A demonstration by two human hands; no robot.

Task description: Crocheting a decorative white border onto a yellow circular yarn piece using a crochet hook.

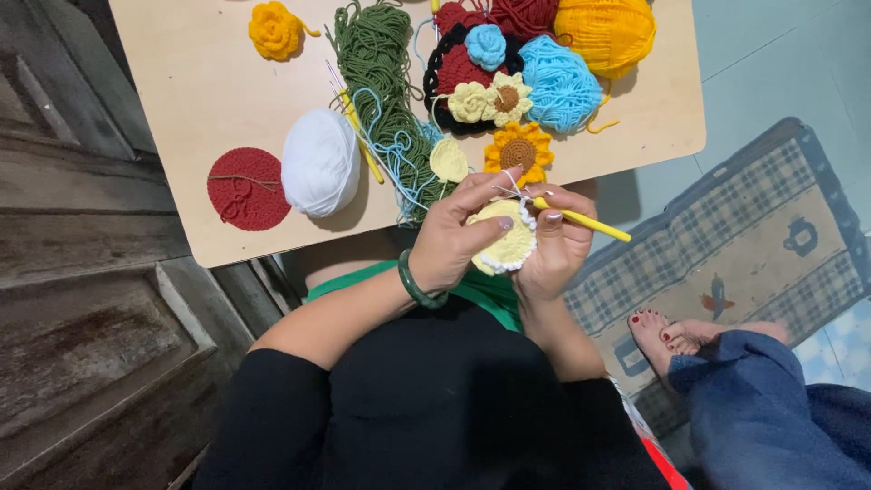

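from my remote seat i log the low pale wooden table (209, 82) first. on its left part lie a flat round red crocheted disc (248, 189) and, just beside it, a ball of white yarn (319, 161); a small orange-yellow crocheted rose (274, 30) sits well above them. next comes a loose skein of dark green yarn (381, 82) with light blue strands across it. further right a heap: a light blue yarn ball (560, 83), an orange yarn ball (605, 32), and an orange crocheted sunflower with a brown centre (518, 151) near the table's front edge.

below that edge, the left hand (451, 238), a green bangle (414, 283) on its wrist, is closed around the round pale yellow crocheted piece with a white border (504, 245), thumb and fingers pinching its upper side. the piece is held over the lap, between both hands. the right hand (555, 249) supports its right side and grips a yellow crochet hook (585, 220), whose tip meets white yarn at the piece's top.

at far right, a bare foot (667, 334) of another person rests on a checked mat (771, 236).
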